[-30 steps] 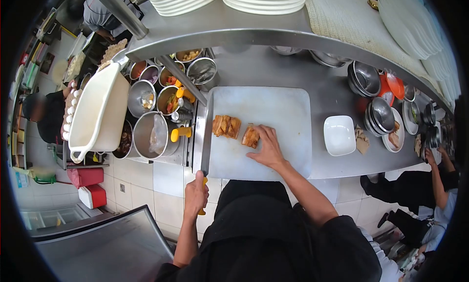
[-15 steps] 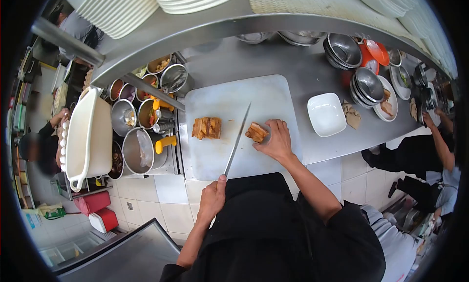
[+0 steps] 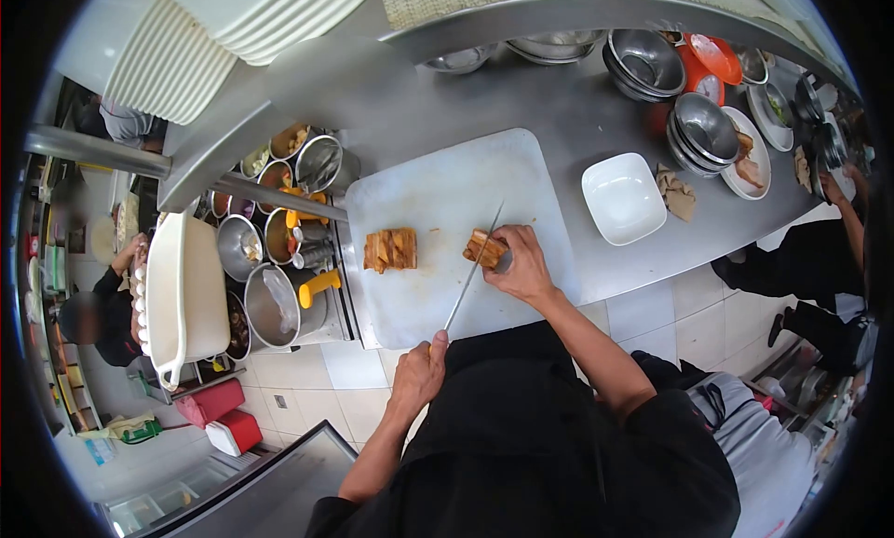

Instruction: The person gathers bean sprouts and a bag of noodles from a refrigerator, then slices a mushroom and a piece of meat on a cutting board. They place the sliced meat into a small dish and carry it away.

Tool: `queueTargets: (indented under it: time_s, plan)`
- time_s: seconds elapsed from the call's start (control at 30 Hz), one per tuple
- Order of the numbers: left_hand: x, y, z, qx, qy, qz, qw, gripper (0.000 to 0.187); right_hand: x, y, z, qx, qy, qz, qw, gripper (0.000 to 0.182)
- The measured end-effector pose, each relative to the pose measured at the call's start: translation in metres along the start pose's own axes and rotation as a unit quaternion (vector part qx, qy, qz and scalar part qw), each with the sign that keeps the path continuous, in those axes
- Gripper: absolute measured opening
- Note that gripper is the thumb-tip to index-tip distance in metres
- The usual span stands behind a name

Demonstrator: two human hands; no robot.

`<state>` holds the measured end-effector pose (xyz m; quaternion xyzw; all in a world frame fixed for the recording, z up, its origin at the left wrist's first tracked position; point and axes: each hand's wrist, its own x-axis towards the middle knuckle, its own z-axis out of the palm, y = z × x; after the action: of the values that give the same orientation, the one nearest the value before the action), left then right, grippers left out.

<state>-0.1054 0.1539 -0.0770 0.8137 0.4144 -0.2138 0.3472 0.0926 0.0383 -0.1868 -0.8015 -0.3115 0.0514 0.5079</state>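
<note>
My left hand (image 3: 418,380) is wrapped round the handle of a long knife (image 3: 466,292). The thin blade lies across a small piece of browned, layered meat (image 3: 476,247) on the white cutting board (image 3: 410,310). Fingers and thumb of my right hand (image 3: 523,266) grip that piece from its right side. Further left on the board sits a larger block of the same meat (image 3: 390,249), with cut lines across it and nothing touching it. A small crumb lies between the two.
Right of the board are a white square bowl (image 3: 624,198), brown crumpled paper (image 3: 677,194), metal bowls (image 3: 705,130) and an oval plate. Left stand metal pots (image 3: 272,305) and a long white tub (image 3: 189,296). A plate shelf hangs above. Other people stand at both sides.
The knife has moved right, from beside the small meat piece to across it. My left hand shifted right with it. The whole view has tilted slightly.
</note>
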Motion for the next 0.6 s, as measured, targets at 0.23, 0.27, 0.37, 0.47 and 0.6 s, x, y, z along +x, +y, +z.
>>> queueTargets:
  time_s: [0.23, 0.27, 0.37, 0.47, 0.6]
  plan:
    - [-0.005, -0.003, -0.005, 0.016, -0.016, -0.012, 1.0, 0.072, -0.002, 0.001, 0.001, 0.02, 0.01, 0.004, 1.0, 0.049]
    - [-0.007, -0.002, -0.007, 0.025, -0.016, -0.012, 0.999, 0.071, -0.002, 0.001, 0.001, 0.021, 0.012, 0.007, 1.0, 0.049]
    - [-0.021, -0.013, -0.012, 0.05, -0.018, -0.028, 0.998, 0.071, -0.001, 0.004, 0.003, 0.007, 0.012, 0.005, 1.0, 0.048]
    - [-0.01, -0.015, -0.005, 0.06, -0.024, -0.023, 0.998, 0.071, -0.004, 0.006, 0.005, 0.011, 0.014, -0.006, 1.0, 0.048]
    - [0.034, 0.014, 0.013, 0.031, -0.011, 0.032, 0.999, 0.072, -0.005, 0.012, 0.008, 0.012, 0.022, -0.028, 0.999, 0.047]
